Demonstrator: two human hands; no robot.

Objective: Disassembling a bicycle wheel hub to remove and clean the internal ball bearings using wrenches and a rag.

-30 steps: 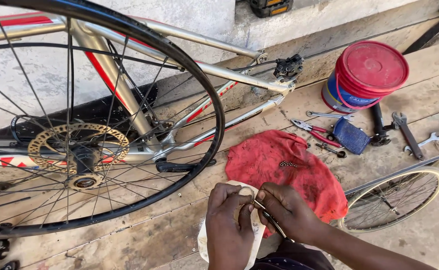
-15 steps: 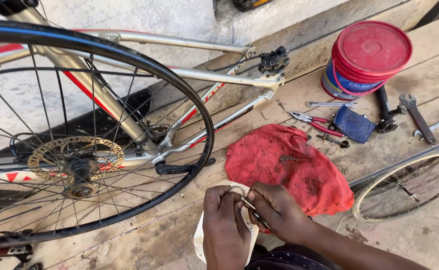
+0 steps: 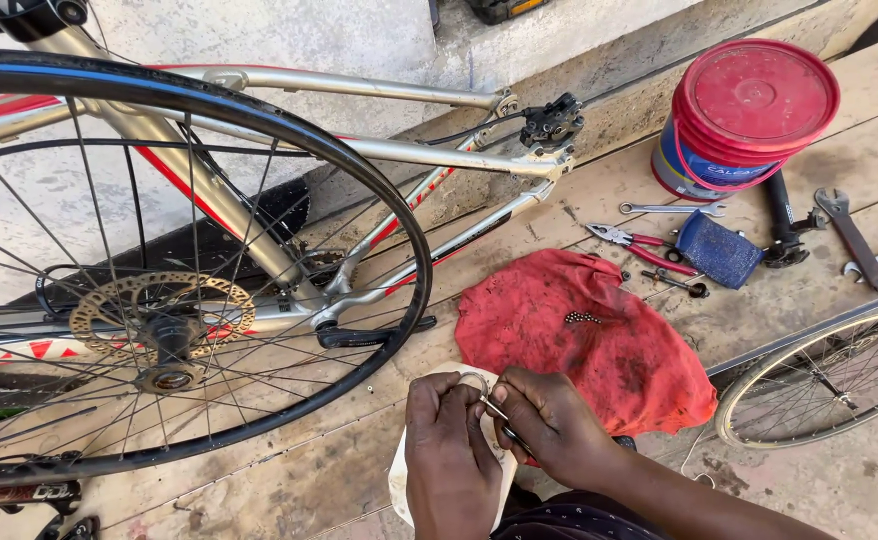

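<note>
Left hand [image 3: 451, 450] and right hand [image 3: 551, 425] close together, fingers curled, fingertips pinched, knuckles up.

A: So what's the person wearing, any gloves?

B: Nope, both hands are bare. The left hand [image 3: 451, 455] and right hand [image 3: 549, 425] show no gloves, rings or watch that I can spot. The right forearm is uncovered too, no sleeve on the stretch in view.

A: Anything else?

B: Just a bit of dark clothing with tiny pale dots at the bottom edge (can't tell which garment).
</note>
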